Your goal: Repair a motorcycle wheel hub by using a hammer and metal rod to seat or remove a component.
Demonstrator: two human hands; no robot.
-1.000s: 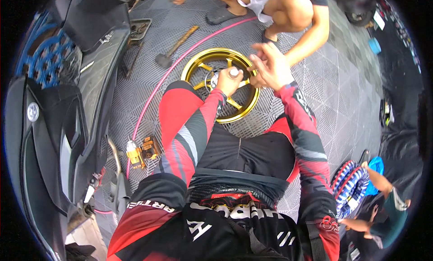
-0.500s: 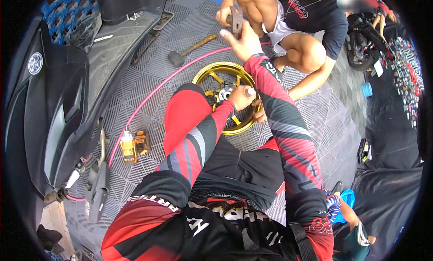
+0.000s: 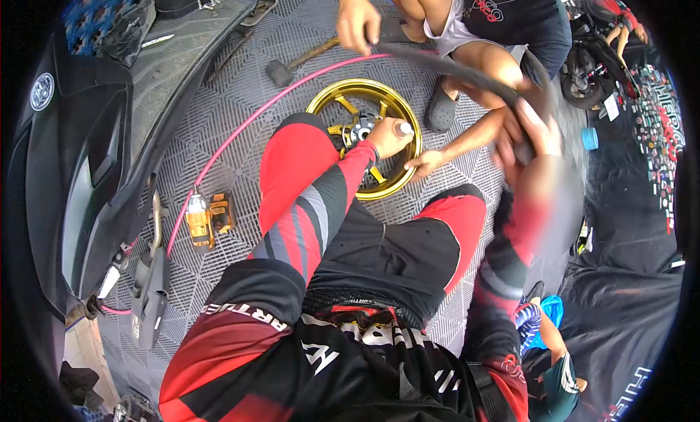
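Note:
A gold wheel rim (image 3: 413,176) with a dark hub lies on the floor just ahead of my legs. Above its right side, my left hand (image 3: 384,138) is closed around a small bottle (image 3: 402,129) whose round, pale end shows. Out to the right, my right hand (image 3: 536,130) is smeared by motion, with its fingers around a black tyre (image 3: 467,73). That tyre is blurred too, and its far end comes close to a co-worker's hand (image 3: 357,20); whether they touch I cannot tell. The co-worker's other hand (image 3: 426,163) rests at the rim's right edge.
A mallet (image 3: 281,73) and a pink hose (image 3: 240,136) lie on the grey tiled floor. At the left are a yellow-and-black power tool (image 3: 199,221) and black scooter bodywork (image 3: 102,130). The co-worker crouches ahead, wearing a dark clog (image 3: 440,108). A blue cup-like object (image 3: 590,138) is farther right.
My right hand has swung right and toward me with the tyre, away from the co-worker's far hand. My left hand stays over the rim with the bottle.

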